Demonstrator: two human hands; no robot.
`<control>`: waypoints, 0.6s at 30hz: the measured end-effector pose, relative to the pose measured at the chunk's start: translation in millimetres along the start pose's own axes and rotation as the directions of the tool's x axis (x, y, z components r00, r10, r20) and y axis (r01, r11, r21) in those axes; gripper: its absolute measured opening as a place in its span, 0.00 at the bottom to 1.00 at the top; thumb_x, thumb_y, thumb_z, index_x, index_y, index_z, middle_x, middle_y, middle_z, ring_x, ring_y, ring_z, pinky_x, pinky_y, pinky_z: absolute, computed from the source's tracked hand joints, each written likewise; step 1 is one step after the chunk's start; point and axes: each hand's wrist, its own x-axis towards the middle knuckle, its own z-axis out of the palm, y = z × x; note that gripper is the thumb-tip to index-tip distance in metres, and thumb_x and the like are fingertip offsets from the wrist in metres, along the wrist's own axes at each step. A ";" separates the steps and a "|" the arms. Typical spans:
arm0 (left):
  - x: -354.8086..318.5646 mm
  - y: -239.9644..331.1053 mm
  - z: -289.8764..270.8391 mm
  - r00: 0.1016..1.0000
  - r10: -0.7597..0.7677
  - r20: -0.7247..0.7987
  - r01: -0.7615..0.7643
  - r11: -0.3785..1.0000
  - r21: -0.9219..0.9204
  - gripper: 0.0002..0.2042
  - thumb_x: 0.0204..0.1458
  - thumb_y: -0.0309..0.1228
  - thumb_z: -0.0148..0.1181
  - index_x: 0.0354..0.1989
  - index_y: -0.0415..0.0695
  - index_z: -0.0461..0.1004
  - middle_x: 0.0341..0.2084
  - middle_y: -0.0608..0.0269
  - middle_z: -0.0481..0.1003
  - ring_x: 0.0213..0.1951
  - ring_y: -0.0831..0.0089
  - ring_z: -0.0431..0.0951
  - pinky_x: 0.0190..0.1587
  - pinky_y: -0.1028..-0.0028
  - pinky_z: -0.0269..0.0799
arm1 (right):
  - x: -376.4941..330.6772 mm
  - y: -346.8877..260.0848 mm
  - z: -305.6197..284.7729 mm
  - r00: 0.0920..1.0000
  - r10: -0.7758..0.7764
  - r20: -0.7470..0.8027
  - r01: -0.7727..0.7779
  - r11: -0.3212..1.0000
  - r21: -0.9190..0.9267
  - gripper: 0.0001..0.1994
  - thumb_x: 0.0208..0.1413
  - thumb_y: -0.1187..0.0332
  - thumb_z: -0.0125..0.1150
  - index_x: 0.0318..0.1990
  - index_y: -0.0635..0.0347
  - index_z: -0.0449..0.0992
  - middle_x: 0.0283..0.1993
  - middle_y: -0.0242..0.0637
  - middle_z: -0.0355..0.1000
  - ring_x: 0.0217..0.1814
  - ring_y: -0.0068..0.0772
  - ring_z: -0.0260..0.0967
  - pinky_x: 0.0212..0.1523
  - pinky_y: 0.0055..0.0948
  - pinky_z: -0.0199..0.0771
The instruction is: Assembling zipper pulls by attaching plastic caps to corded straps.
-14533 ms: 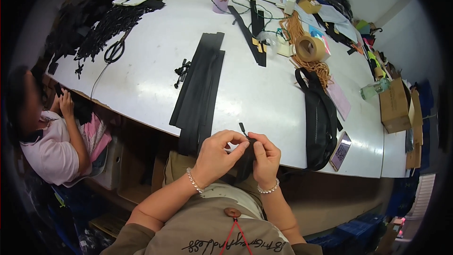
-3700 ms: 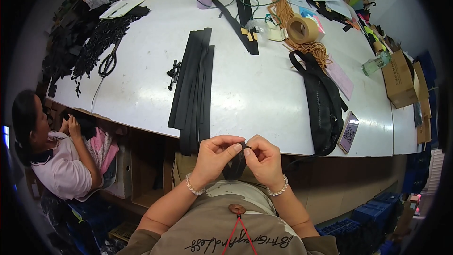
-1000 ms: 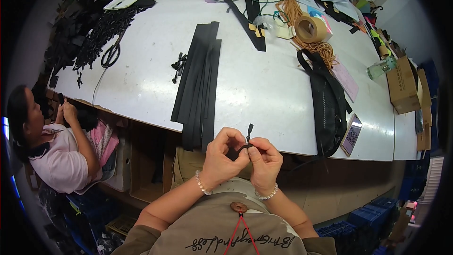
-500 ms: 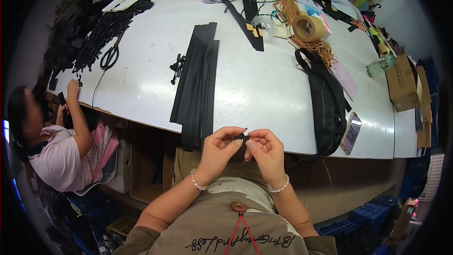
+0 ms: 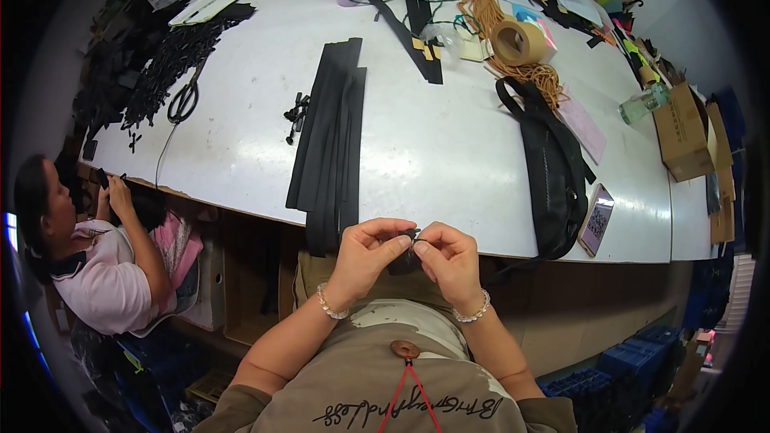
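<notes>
At the near edge of the white table [image 5: 449, 152], just below its rim and above the person's lap, the left hand [image 5: 365, 256] and the right hand [image 5: 449, 261] are meeting over a small black piece [image 5: 405, 250]. The left thumb and forefinger are pinching together on its upper end, and the right fingertips are closing on it from the other side, so both hands are clamped on the same small thing; most of it is hidden between them, and its exact shape cannot be told.

It is probably very light and soft, like the flat black strips [image 5: 333, 136] that are lying in a long stack on the table just beyond the hands, their near ends drooping over the edge. A thing this small and limp will likely bend rather than resist, so a fingertip pinch close to the end being worked looks the sound hold; a grip farther along would let it flop. It does not appear fragile, though it could slip out easily.

To the right, a black bag [image 5: 549, 168] is lying on the table beside a phone [image 5: 597, 220]. Small black clips [image 5: 295, 116] are sitting left of the strips, and scissors [image 5: 184, 100] farther left. At the far left, another person [image 5: 96, 265] is sitting low, handling something dark.
</notes>
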 end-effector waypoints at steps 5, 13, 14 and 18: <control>-1.5 2.0 -1.1 1.000 -0.030 0.007 0.030 0.998 0.054 0.10 0.49 0.17 0.58 0.41 0.35 0.76 0.34 0.64 0.77 0.35 0.84 0.73 0.39 0.83 0.70 | -0.3 3.6 -0.3 0.994 -0.106 0.016 0.107 0.988 -0.107 0.04 0.52 0.81 0.57 0.28 0.65 0.71 0.29 0.26 0.66 0.28 0.11 0.60 0.28 0.13 0.61; -5.4 8.2 0.0 1.000 -0.022 0.014 0.021 0.993 0.120 0.09 0.49 0.17 0.58 0.39 0.35 0.77 0.32 0.65 0.77 0.32 0.86 0.72 0.34 0.85 0.70 | -0.4 0.0 -1.7 0.984 -0.173 0.050 0.180 0.949 -0.257 0.05 0.49 0.81 0.59 0.26 0.65 0.70 0.27 0.27 0.65 0.25 0.11 0.59 0.23 0.14 0.59; -5.9 9.0 0.6 0.999 -0.029 0.016 0.027 0.992 0.125 0.09 0.48 0.16 0.58 0.38 0.35 0.77 0.32 0.65 0.77 0.31 0.86 0.72 0.33 0.85 0.69 | -0.4 -2.3 -1.4 0.984 -0.167 0.064 0.179 0.943 -0.281 0.05 0.49 0.81 0.59 0.25 0.65 0.70 0.27 0.28 0.65 0.25 0.11 0.59 0.23 0.14 0.59; -7.5 6.8 -1.3 0.999 -0.003 0.037 -0.002 0.991 0.131 0.09 0.48 0.15 0.58 0.38 0.35 0.77 0.33 0.64 0.77 0.32 0.86 0.73 0.34 0.85 0.70 | -1.4 -12.3 -0.9 0.986 -0.113 0.122 0.149 0.927 -0.345 0.04 0.49 0.82 0.58 0.26 0.65 0.70 0.27 0.27 0.65 0.24 0.11 0.55 0.24 0.14 0.56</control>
